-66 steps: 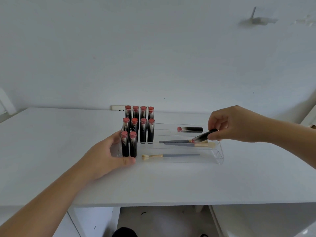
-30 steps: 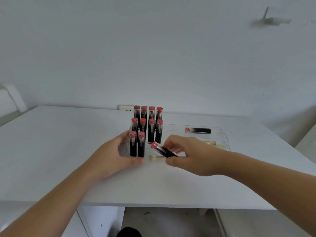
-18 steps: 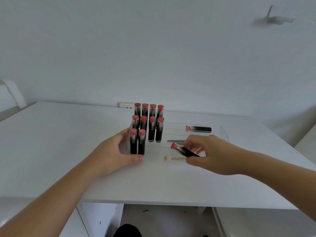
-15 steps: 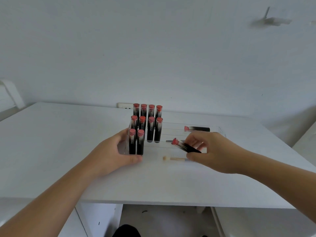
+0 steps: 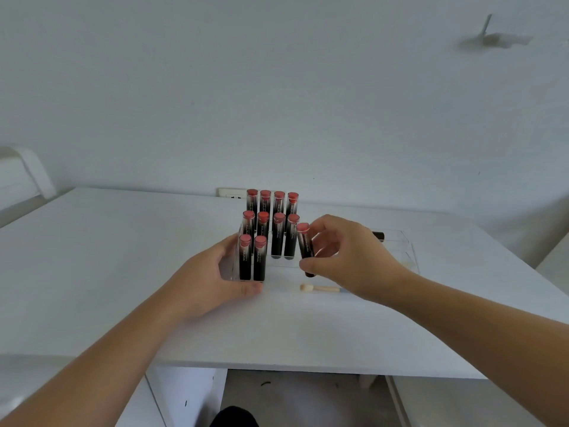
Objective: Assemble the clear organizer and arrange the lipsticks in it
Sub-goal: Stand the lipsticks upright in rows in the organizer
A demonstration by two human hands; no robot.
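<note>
Held lipstick point(image 5: 304, 248): long axis near vertical, red cap up, top leaning slightly toward 11 o'clock, base over the front row of the clear organizer point(image 5: 411, 255). Ten lipsticks point(image 5: 278, 238) stand upright at its left end, 4-4-2 back to front. One more point(image 5: 378, 235) lies flat at 2 o'clock, mostly hidden. Small applicator point(image 5: 318, 288) lies at 6 o'clock. White table point(image 5: 92, 257), white wall point(image 5: 277, 87), outlet point(image 5: 231, 192) behind. Right hand point(image 5: 348, 257) pinches the lipstick, thumb low, fingers curled. Left hand point(image 5: 206, 282) grips the organizer's left end.
</note>
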